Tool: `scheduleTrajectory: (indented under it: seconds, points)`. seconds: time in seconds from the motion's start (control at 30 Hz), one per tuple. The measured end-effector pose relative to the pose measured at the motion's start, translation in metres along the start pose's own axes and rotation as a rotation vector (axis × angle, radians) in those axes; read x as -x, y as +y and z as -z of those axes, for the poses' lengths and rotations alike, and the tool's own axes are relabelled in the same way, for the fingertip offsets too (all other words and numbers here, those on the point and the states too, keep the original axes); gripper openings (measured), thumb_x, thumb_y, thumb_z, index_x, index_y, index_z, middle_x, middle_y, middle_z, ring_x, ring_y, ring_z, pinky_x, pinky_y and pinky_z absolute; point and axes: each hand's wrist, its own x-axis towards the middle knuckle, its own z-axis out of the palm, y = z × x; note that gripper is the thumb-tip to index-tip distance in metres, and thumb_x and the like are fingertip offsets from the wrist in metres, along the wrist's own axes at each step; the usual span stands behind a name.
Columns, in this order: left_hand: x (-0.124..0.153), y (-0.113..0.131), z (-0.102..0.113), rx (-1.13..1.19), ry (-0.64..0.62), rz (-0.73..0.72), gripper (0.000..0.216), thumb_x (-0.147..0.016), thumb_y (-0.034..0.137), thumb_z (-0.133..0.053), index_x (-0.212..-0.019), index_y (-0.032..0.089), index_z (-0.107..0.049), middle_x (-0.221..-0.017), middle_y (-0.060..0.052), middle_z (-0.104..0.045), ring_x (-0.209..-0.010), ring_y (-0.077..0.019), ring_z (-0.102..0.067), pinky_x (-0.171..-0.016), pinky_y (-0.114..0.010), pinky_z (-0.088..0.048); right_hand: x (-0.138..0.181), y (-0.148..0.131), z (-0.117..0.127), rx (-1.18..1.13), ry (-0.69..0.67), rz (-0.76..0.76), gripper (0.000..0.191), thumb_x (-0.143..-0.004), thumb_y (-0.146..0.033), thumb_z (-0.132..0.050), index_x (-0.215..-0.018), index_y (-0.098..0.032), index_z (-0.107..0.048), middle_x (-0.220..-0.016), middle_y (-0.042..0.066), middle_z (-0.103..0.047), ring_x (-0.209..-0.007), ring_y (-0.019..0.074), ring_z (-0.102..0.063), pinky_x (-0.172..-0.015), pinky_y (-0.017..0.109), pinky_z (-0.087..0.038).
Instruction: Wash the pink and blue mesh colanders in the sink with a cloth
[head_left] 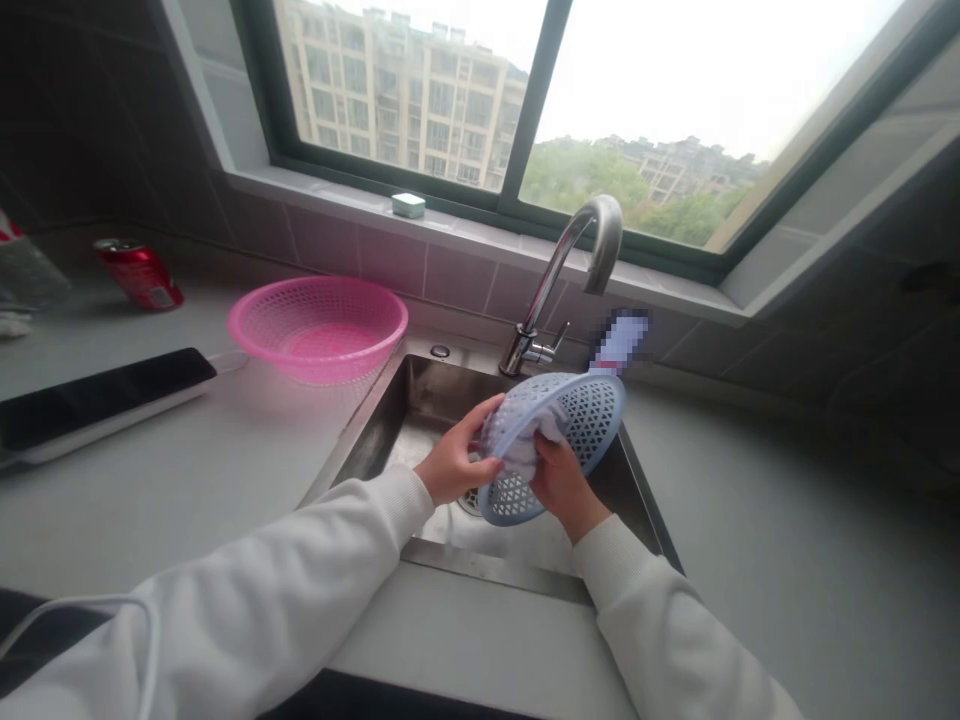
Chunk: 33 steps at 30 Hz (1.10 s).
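Observation:
A pale blue perforated plastic basket is held tilted on edge above a stainless steel sink. My left hand grips its rim on the left side. A crumpled white and blue cloth is pressed against the basket's inner face, and my right hand is closed on it. Both white sleeves reach in from the bottom of the view. The sink's drain is mostly hidden behind the basket.
A chrome gooseneck faucet rises behind the sink, next to a pixelated bottle-like item. A pink mesh basket, a red can lying on its side and a black flat device rest on the left counter.

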Motion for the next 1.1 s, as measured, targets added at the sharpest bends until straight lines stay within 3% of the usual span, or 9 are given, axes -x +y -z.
scheduleTrajectory:
  seconds: [0.1,0.27,0.4,0.5,0.67,0.83,0.9,1.03,1.1]
  points:
    - [-0.003,-0.001,-0.001,0.114,0.076,0.005,0.101,-0.074,0.054,-0.079,-0.159,0.020,-0.038,-0.161,-0.017,-0.047,-0.147,-0.0434,-0.045,-0.121,-0.054,-0.039,-0.004,0.004,-0.007,0.106,-0.001,0.083,0.051,-0.060,-0.039,-0.094,-0.104,-0.028,-0.072,-0.104,0.000,-0.078,-0.104,0.0269,-0.071,-0.105,0.044,-0.053]
    - [-0.007,-0.004,-0.001,0.134,0.162,0.102,0.125,-0.066,0.061,-0.087,-0.165,0.030,-0.017,-0.177,-0.014,-0.014,-0.164,-0.0393,-0.007,-0.131,-0.055,-0.017,-0.002,0.000,-0.004,0.041,0.066,0.136,0.046,-0.067,-0.033,-0.090,-0.108,-0.028,-0.070,-0.106,0.000,-0.076,-0.103,0.0250,-0.070,-0.101,0.041,-0.054]
    - [-0.008,-0.008,-0.007,0.151,0.053,0.198,0.130,-0.063,0.047,-0.094,-0.165,0.030,-0.017,-0.169,-0.015,-0.035,-0.157,-0.0396,-0.032,-0.129,-0.054,-0.025,-0.003,-0.005,-0.003,0.003,0.171,0.227,0.039,-0.071,-0.033,-0.085,-0.106,-0.031,-0.067,-0.106,-0.002,-0.075,-0.103,0.0243,-0.070,-0.101,0.040,-0.054]
    - [-0.007,-0.009,-0.010,0.259,0.100,0.171,0.108,-0.072,0.048,-0.088,-0.161,0.033,-0.030,-0.161,-0.010,-0.049,-0.149,-0.0357,-0.046,-0.125,-0.051,-0.035,-0.007,-0.003,-0.007,0.172,0.105,0.230,0.040,-0.068,-0.029,-0.082,-0.105,-0.029,-0.067,-0.101,-0.001,-0.075,-0.096,0.0238,-0.069,-0.094,0.038,-0.055]
    - [-0.003,-0.004,-0.002,0.367,0.173,0.082,0.094,-0.073,0.050,-0.084,-0.155,0.031,-0.042,-0.146,-0.008,-0.064,-0.141,-0.0347,-0.056,-0.119,-0.050,-0.043,-0.010,0.002,-0.007,0.786,-0.136,0.148,0.025,-0.070,-0.025,-0.072,-0.095,-0.023,-0.068,-0.090,0.000,-0.074,-0.084,0.0219,-0.066,-0.075,0.032,-0.050]
    - [-0.004,-0.001,0.005,0.376,0.189,0.065,0.098,-0.068,0.046,-0.086,-0.155,0.033,-0.043,-0.146,-0.008,-0.064,-0.136,-0.0367,-0.060,-0.114,-0.054,-0.048,-0.008,0.000,0.002,1.356,-0.065,0.072,0.021,-0.073,-0.022,-0.073,-0.093,-0.025,-0.070,-0.091,0.005,-0.076,-0.083,0.0257,-0.067,-0.074,0.034,-0.046]
    - [-0.004,-0.001,0.003,0.361,0.179,0.057,0.098,-0.068,0.046,-0.086,-0.155,0.034,-0.043,-0.145,-0.006,-0.065,-0.137,-0.0360,-0.059,-0.115,-0.053,-0.047,-0.008,0.001,0.001,1.254,-0.066,0.087,0.023,-0.071,-0.018,-0.072,-0.093,-0.024,-0.070,-0.092,0.005,-0.077,-0.085,0.0258,-0.067,-0.076,0.035,-0.047]
    - [-0.003,-0.001,-0.005,0.393,0.113,0.084,0.099,-0.068,0.045,-0.086,-0.156,0.033,-0.041,-0.147,-0.006,-0.064,-0.142,-0.0358,-0.055,-0.119,-0.051,-0.045,-0.009,0.003,-0.012,0.476,-0.117,0.138,0.032,-0.073,-0.029,-0.073,-0.104,-0.024,-0.069,-0.099,0.002,-0.076,-0.091,0.0239,-0.068,-0.084,0.036,-0.054]
    - [-0.002,0.000,-0.008,0.416,0.101,0.079,0.099,-0.069,0.044,-0.084,-0.156,0.032,-0.040,-0.153,-0.007,-0.060,-0.145,-0.0363,-0.052,-0.119,-0.051,-0.044,-0.011,0.003,-0.017,0.249,-0.118,0.154,0.035,-0.074,-0.035,-0.073,-0.107,-0.024,-0.069,-0.101,0.002,-0.076,-0.092,0.0231,-0.069,-0.087,0.037,-0.055]
